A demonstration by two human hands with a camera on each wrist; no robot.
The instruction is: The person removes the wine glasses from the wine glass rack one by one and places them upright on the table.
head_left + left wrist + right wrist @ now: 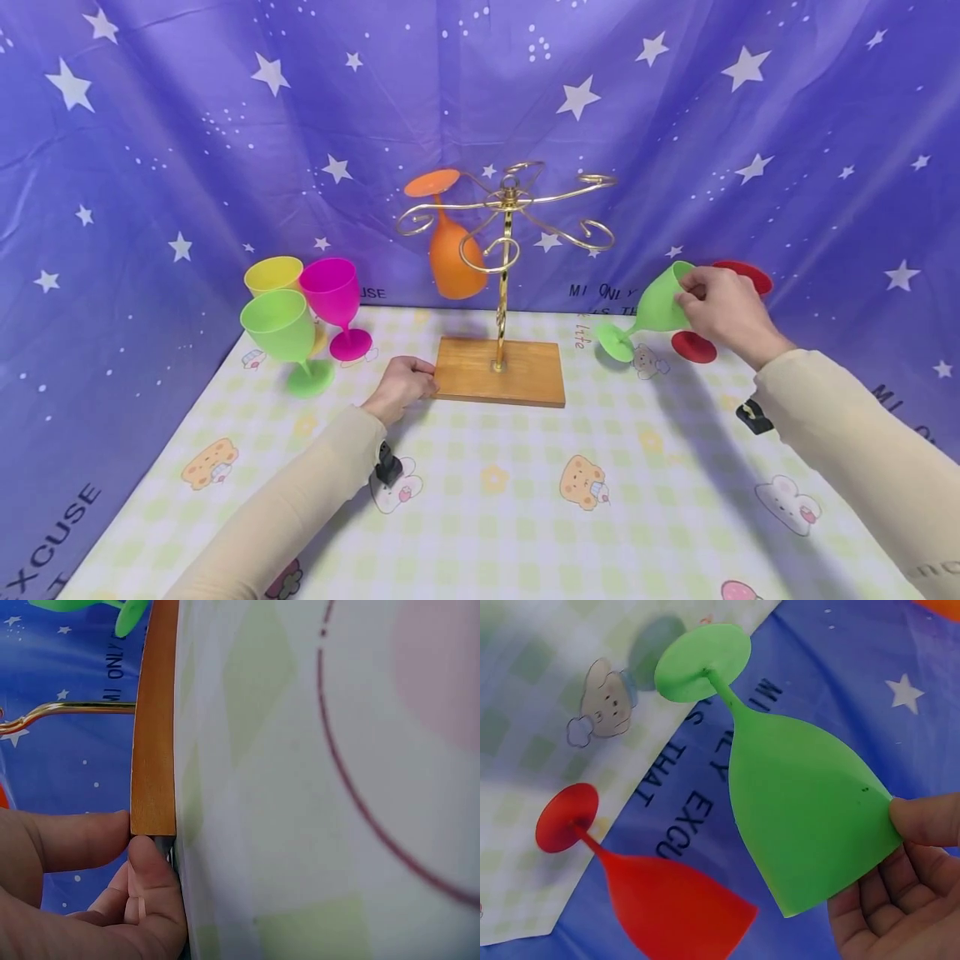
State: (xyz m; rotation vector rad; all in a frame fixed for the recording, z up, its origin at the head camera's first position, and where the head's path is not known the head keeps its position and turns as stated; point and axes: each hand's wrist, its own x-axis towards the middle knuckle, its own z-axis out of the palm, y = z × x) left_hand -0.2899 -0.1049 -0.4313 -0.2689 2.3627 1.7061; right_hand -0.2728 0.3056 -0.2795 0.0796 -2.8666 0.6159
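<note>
My right hand (723,304) pinches a light green plastic goblet (802,795) by its rim, thumb on one side and fingers on the other. The goblet tilts with its foot toward the left, over the table. Behind that hand stands a red goblet (671,900), partly hidden in the head view. My left hand (405,385) grips the left end of the wooden base (525,375) of a gold metal glass rack (504,287), with the thumb at its top edge. An orange goblet (453,254) hangs upside down by its foot from the rack's left side.
At the left stand a magenta goblet (332,287), a second light green goblet (279,329) and a yellow goblet (273,271) partly behind it. A checked cloth (495,525) with cartoon prints covers the table. Blue starry curtains (420,83) close off the back and sides.
</note>
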